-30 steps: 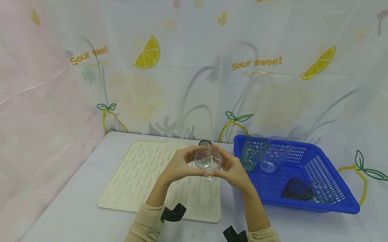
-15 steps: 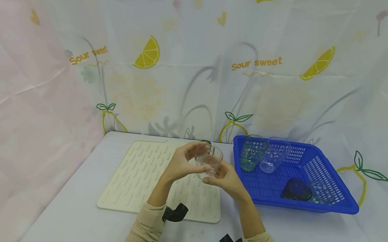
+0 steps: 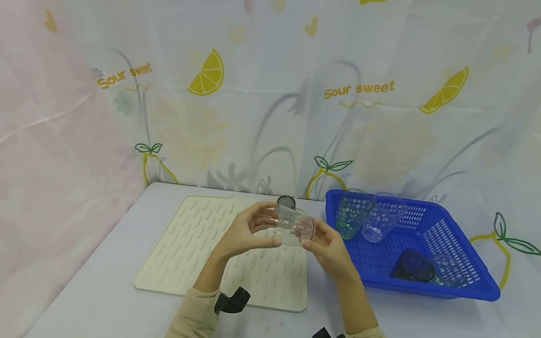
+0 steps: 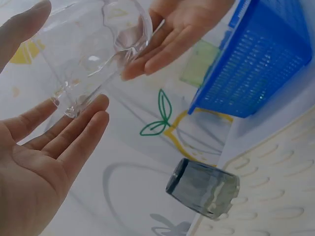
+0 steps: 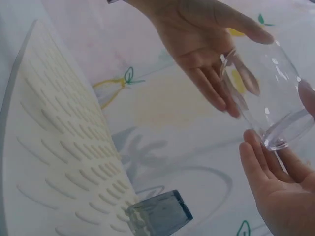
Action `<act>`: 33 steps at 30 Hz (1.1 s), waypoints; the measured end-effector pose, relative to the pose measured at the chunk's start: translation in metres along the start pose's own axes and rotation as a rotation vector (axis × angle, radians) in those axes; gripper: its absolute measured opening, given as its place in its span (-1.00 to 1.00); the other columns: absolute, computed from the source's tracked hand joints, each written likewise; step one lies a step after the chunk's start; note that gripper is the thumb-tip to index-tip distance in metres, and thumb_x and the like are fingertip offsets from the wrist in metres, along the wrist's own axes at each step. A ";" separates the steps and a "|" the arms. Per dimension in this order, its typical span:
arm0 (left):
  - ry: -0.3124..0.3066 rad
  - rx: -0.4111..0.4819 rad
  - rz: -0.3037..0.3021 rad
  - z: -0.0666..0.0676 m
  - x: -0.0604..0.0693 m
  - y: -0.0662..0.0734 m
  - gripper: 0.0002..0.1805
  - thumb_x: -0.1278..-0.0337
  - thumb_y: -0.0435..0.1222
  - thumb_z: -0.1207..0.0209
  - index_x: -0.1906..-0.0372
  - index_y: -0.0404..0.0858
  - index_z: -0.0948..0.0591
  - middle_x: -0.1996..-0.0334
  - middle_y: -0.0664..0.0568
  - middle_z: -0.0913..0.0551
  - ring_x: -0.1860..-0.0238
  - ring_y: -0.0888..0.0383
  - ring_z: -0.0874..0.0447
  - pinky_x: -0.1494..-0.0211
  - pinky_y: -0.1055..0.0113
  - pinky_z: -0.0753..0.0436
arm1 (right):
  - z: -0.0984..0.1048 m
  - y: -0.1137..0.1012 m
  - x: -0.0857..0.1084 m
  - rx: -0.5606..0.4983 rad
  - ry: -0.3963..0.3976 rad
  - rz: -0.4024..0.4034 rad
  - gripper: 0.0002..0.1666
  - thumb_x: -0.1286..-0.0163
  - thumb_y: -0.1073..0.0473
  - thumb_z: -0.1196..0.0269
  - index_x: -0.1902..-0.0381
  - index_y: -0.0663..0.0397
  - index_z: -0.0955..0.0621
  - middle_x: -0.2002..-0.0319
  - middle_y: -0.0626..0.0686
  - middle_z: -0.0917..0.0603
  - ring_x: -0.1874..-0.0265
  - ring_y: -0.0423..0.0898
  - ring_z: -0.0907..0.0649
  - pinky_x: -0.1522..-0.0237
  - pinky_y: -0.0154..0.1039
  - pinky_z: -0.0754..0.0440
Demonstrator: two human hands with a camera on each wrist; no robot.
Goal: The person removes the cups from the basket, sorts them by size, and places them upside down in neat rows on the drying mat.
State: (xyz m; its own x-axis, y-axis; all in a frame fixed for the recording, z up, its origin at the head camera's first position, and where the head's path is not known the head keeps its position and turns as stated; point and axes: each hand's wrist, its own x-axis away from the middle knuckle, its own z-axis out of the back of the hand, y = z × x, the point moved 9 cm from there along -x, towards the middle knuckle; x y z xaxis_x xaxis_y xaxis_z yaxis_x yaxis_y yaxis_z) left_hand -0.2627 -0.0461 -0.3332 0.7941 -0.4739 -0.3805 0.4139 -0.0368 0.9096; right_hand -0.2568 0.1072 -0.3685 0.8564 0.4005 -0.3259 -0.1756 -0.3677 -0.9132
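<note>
A clear drinking glass [image 3: 290, 226] is held up above the cream ridged mat [image 3: 202, 247], lying on its side between both hands. My left hand [image 3: 249, 231] holds its left end, thumb in front and fingers behind. At the right end, my right hand [image 3: 332, 249] pinches the glass with its thumb and fingers. From the right wrist view, the glass [image 5: 275, 93] spans the space between the left hand [image 5: 202, 39] and the right hand [image 5: 280, 191]. A smoky grey glass [image 4: 204, 189] stands on the far edge of the mat, behind the hands.
To the right is a blue plastic basket [image 3: 365, 281]. A greenish glass [image 3: 353, 214] and a clear glass [image 3: 384, 221] lean at its back left; a dark glass [image 3: 413, 265] and another clear glass [image 3: 449, 267] lie near its front. A printed cloth [image 3: 264, 112] hangs behind the table.
The clear glass has turned from opening toward the camera to lying sideways. The right hand has shifted to its right end, and the hands have spread slightly apart. The smoky glass shows more.
</note>
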 end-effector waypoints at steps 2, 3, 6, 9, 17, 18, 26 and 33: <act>-0.015 -0.007 0.032 -0.001 0.003 -0.005 -0.11 0.16 -0.25 -0.45 -0.31 -0.40 -0.26 -0.09 -0.32 -0.45 -0.10 -0.17 -0.51 -0.24 0.22 -0.50 | 0.003 -0.003 0.000 0.013 0.027 0.000 -0.18 -0.21 0.42 -0.23 -0.30 0.63 -0.08 -0.10 -0.02 -0.49 -0.10 -0.18 -0.55 -0.10 -0.36 -0.55; -0.020 -0.009 0.045 -0.002 0.004 -0.007 -0.11 0.17 -0.28 -0.45 -0.31 -0.41 -0.26 -0.09 -0.33 -0.45 -0.10 -0.16 -0.51 -0.24 0.22 -0.50 | 0.004 -0.004 0.000 0.024 0.035 0.003 -0.21 -0.21 0.43 -0.23 -0.30 0.61 -0.12 -0.09 -0.03 -0.51 -0.09 -0.17 -0.56 -0.10 -0.35 -0.55; -0.031 -0.032 0.073 -0.005 0.007 -0.011 -0.15 0.18 -0.34 -0.43 -0.28 -0.41 -0.28 -0.10 -0.30 -0.46 -0.11 -0.14 -0.52 -0.24 0.19 -0.50 | 0.006 -0.008 0.000 0.067 0.061 0.021 -0.27 -0.19 0.46 -0.24 -0.27 0.55 -0.22 -0.08 -0.06 -0.54 -0.10 -0.15 -0.56 -0.10 -0.33 -0.55; -0.039 -0.090 0.097 -0.008 0.009 -0.016 -0.21 0.16 -0.35 -0.41 -0.25 -0.39 -0.32 -0.12 -0.25 -0.48 -0.14 -0.12 -0.51 -0.24 0.13 -0.49 | 0.006 -0.013 -0.001 0.124 0.089 0.048 -0.28 -0.17 0.46 -0.27 -0.26 0.52 -0.27 -0.10 -0.04 -0.54 -0.13 -0.14 -0.54 -0.12 -0.33 -0.54; -0.048 -0.298 0.114 -0.020 0.010 -0.023 -0.35 0.25 -0.20 -0.44 -0.05 -0.32 -0.48 0.07 -0.05 -0.59 0.02 0.00 -0.55 -0.07 0.11 -0.57 | -0.011 -0.027 -0.009 0.388 0.036 0.063 -0.26 -0.12 0.38 -0.35 -0.26 0.42 -0.34 -0.18 0.29 -0.46 -0.14 -0.12 -0.52 -0.14 -0.32 -0.52; -0.050 -0.316 0.107 -0.022 0.010 -0.024 -0.36 0.28 -0.19 -0.45 -0.03 -0.29 -0.49 0.10 -0.01 -0.59 0.05 0.04 -0.55 -0.04 0.14 -0.57 | -0.015 -0.029 -0.010 0.435 0.005 0.062 -0.26 -0.12 0.38 -0.35 -0.26 0.41 -0.35 -0.17 0.31 -0.46 -0.14 -0.07 -0.53 -0.15 -0.27 -0.53; -0.041 -0.224 0.058 -0.030 0.015 -0.031 -0.24 0.29 -0.26 -0.49 -0.19 -0.21 -0.48 -0.08 0.04 -0.60 -0.12 0.09 -0.53 -0.21 0.07 -0.51 | -0.040 -0.042 -0.020 0.777 -0.154 0.077 -0.32 -0.06 0.19 -0.45 -0.16 0.16 -0.50 -0.01 0.06 -0.63 -0.02 0.00 -0.61 -0.14 0.01 -0.54; 0.085 -0.258 0.123 -0.006 0.044 -0.050 -0.40 0.05 -0.27 -0.39 -0.14 -0.40 -0.49 -0.04 -0.20 -0.59 -0.10 -0.11 -0.56 -0.21 0.18 -0.53 | -0.031 -0.038 -0.030 0.869 -0.118 0.023 -0.29 -0.11 0.13 -0.42 -0.20 0.25 -0.45 -0.10 0.16 -0.57 -0.09 0.09 -0.57 -0.14 0.05 -0.53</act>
State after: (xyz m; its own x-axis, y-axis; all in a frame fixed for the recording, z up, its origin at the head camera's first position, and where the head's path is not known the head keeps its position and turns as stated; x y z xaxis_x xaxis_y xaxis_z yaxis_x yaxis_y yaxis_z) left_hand -0.2457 -0.0595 -0.3963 0.8754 -0.3850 -0.2923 0.4027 0.2464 0.8816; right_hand -0.2607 0.0830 -0.3165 0.8007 0.5028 -0.3256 -0.5409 0.3732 -0.7538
